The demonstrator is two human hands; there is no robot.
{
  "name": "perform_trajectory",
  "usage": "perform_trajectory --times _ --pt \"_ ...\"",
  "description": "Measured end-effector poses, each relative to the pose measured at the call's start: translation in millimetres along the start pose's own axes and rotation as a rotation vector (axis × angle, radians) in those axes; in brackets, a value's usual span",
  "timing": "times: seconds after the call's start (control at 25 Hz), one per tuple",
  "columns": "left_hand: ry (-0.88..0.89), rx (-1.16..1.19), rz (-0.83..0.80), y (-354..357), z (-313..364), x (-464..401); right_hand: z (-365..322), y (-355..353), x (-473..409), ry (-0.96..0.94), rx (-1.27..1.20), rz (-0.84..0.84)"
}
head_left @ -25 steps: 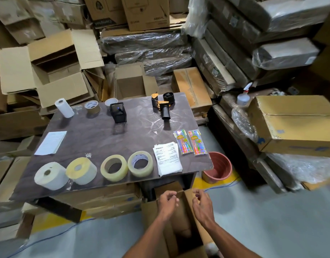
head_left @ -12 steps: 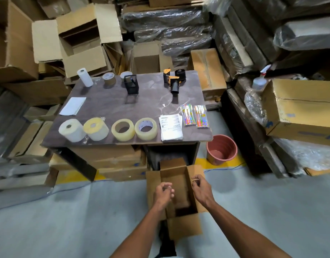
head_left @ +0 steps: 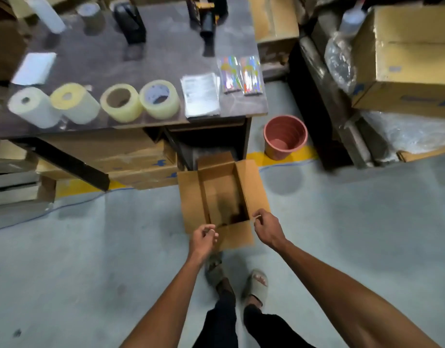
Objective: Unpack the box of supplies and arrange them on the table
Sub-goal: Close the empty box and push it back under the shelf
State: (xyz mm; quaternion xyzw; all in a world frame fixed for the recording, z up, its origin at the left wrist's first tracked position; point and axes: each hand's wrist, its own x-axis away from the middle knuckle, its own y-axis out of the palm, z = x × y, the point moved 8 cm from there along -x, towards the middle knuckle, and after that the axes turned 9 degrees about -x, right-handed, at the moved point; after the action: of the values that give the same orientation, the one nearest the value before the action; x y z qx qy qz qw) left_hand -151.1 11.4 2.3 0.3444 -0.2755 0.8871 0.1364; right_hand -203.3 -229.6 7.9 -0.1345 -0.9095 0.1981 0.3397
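Observation:
The open cardboard box (head_left: 191, 197) stands on the grey floor in front of the table (head_left: 166, 59); what shows of its inside looks bare. My left hand (head_left: 203, 239) hovers at the box's near flap, fingers curled, nothing visible in it. My right hand (head_left: 266, 226) is by the near right corner, fingers curled with thumb against forefinger. On the table lie a white roll (head_left: 31, 106), a yellow roll (head_left: 74, 102), two clear tape rolls (head_left: 121, 101), a paper stack (head_left: 201, 96), two colourful packets (head_left: 240, 74), a black holder (head_left: 131, 22) and a tape dispenser (head_left: 207, 16).
A red bucket (head_left: 284, 136) stands on the floor right of the table. Large cartons (head_left: 404, 59) and wrapped bundles fill the right side; flat cartons (head_left: 131, 162) lie under the table. My sandalled feet (head_left: 256, 285) are just behind the box. A blue cable (head_left: 53, 212) crosses the floor.
The view has pulled back and tilted down, so the box and my feet now show in full. Both hands stay curled over the box's near edge and have spread slightly apart.

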Motion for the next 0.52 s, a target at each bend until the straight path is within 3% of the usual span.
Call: perform_trajectory --times 0.52 --pt "-0.095 -0.247 -0.057 121 -196 -165 213 130 -128 0.053 0.275 -0.121"
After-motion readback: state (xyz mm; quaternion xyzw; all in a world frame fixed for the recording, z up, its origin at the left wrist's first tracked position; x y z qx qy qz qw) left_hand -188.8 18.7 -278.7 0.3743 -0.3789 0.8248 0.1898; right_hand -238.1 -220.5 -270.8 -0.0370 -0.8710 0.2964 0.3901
